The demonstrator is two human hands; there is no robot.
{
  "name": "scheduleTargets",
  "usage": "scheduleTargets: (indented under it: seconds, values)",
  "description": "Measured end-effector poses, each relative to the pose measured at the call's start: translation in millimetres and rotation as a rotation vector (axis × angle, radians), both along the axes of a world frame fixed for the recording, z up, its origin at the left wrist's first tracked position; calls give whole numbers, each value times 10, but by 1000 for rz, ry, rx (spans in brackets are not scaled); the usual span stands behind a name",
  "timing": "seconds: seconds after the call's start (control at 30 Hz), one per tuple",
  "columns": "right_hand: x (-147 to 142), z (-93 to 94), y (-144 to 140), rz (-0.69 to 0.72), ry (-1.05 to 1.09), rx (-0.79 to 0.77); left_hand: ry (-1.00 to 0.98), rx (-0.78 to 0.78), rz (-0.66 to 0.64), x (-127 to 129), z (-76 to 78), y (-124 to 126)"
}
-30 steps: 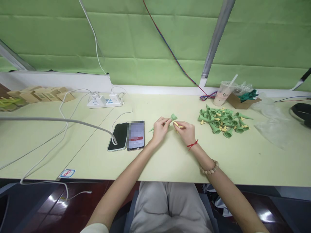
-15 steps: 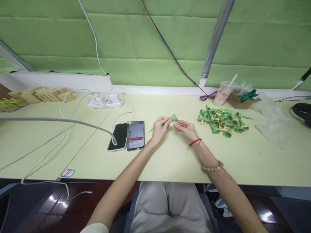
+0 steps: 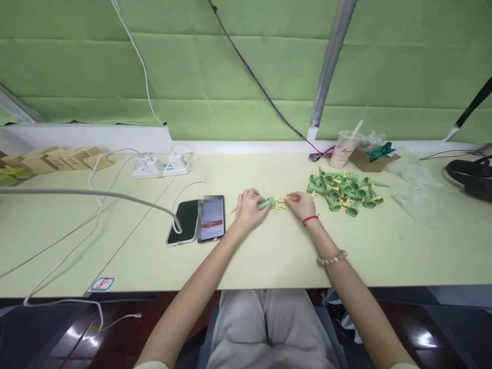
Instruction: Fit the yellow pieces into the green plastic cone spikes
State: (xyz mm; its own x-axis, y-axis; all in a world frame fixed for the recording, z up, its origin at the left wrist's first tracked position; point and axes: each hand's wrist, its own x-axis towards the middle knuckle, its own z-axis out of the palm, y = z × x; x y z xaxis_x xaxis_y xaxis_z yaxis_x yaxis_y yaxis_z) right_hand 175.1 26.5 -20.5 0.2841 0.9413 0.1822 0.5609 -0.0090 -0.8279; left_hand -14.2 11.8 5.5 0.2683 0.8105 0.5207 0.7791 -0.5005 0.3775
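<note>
My left hand holds a green cone-shaped plastic spike low over the pale table, its wide end pointing right. My right hand rests on the table just right of it, fingertips at a small cluster of yellow plastic pieces lying between the two hands. Whether the right fingers pinch one of them is unclear. A pile of several more green cones with yellow pieces lies to the right of that hand.
Two phones lie left of my hands, one plugged into a white cable. A power strip sits behind them. A drink cup, a cardboard box and a clear plastic bag stand at the back right. Small boxes line the far left.
Both hands have dropped from mid-air to the table. The green cone now lies lower and more level. The yellow piece left the right fingers' lifted grip, and yellow pieces now lie between the hands.
</note>
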Motion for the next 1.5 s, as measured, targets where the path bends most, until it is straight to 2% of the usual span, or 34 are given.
scheduleTargets:
  seconds: [0.13,0.2,0.3,0.4,0.57,0.73,0.87,1.0,1.07,1.13,1.2,1.33,1.43,1.5]
  values:
    - [-71,-19,14,87,-9,76,68,9,50,3,-2,-15]
    - [-52,20,15,29,-103,193,84,18,78,2,-6,-11]
    - [45,73,9,-166,-302,301,86,18,100,3,-24,0]
    - [162,47,29,-318,-444,224,58,-6,82,5,-43,2]
    - [280,-92,116,-321,-482,86,-9,-11,-39,15,-32,-24]
    - [302,-164,143,-305,-537,149,-44,49,-124,50,-15,-86]
    - [276,-153,127,-270,-510,214,-40,59,-181,64,-14,-148]
    - [163,-41,77,-205,-308,470,-72,53,-210,61,-7,-196]
    - [65,37,39,-201,-93,612,-122,30,-201,56,-1,-212]
    - [-41,115,3,-177,198,689,-189,-5,-194,48,6,-222]
    - [-132,188,-29,-110,537,637,-268,-43,-189,38,13,-225]
    - [-252,293,-107,174,1107,320,-422,-133,-185,22,20,-212]
    - [-351,307,-180,383,1232,157,-521,-273,-232,33,8,-189]
    - [-433,285,-216,410,1168,113,-554,-370,-295,50,-10,-170]
